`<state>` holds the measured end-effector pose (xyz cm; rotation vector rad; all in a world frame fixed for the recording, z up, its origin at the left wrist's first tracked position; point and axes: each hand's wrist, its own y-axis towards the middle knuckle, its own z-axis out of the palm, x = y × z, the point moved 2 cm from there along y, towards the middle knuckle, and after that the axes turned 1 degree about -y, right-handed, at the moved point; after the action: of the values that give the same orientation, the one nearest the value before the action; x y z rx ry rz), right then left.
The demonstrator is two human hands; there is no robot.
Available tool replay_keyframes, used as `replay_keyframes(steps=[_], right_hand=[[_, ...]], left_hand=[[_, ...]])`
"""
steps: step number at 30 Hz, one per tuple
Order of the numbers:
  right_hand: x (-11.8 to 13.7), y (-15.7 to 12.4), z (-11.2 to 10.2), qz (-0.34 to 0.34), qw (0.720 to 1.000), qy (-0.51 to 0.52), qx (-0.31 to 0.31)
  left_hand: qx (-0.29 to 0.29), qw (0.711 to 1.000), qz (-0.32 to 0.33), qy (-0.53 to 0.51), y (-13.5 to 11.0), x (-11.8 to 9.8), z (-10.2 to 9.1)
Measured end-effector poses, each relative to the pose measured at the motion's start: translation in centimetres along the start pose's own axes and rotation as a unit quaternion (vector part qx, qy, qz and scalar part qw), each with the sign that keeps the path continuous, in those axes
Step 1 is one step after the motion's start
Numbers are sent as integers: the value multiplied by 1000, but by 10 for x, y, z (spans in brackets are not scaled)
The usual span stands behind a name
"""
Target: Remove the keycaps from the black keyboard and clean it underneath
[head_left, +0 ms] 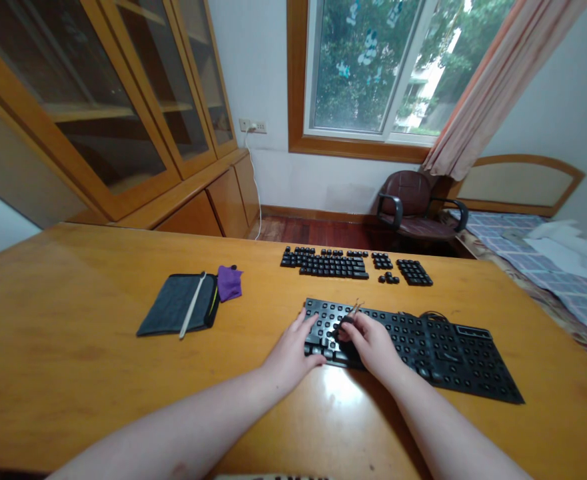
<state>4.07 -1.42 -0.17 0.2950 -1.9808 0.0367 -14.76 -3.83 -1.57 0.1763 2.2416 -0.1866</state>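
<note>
A black keyboard frame [438, 350] with most keycaps taken off lies on the wooden table [83, 300] in front of me. My left hand [290, 350] rests on its left end, thumb along the front edge. My right hand [368, 337] is over the left part of the frame, pinched on a thin wire keycap puller [356, 309] whose tips stick up above my fingers. A black keycap seems to sit beneath those fingers. The removed black keycaps [326, 262] lie farther back, laid out in keyboard order.
A dark grey pouch [176, 313] with a pale thin tool [193, 312] across it lies at the left, a purple cloth [229, 283] beside it. Beyond the table stand a maroon armchair [416, 203], a wooden glass-door cabinet [123, 113] and a bed [548, 260] at right.
</note>
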Motion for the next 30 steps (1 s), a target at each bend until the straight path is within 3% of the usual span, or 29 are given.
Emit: replay_keyframes(steps=[6, 12, 18, 22, 30], right_hand=[[2, -2, -5, -11, 998, -57, 17], [0, -5, 5, 15, 997, -77, 27], [13, -11, 8, -77, 968, -236, 18], [21, -16, 13, -155, 947, -279, 22], [18, -16, 17, -156, 947, -275, -48]], left_hand=[[5, 1000, 2, -6, 0, 0, -1], [-6, 1000, 18, -10, 1, 1, 1], [-15, 999, 21, -20, 1, 4, 1], [-8, 1000, 15, -15, 0, 2, 0], [-1, 995, 54, 79, -4, -7, -6]])
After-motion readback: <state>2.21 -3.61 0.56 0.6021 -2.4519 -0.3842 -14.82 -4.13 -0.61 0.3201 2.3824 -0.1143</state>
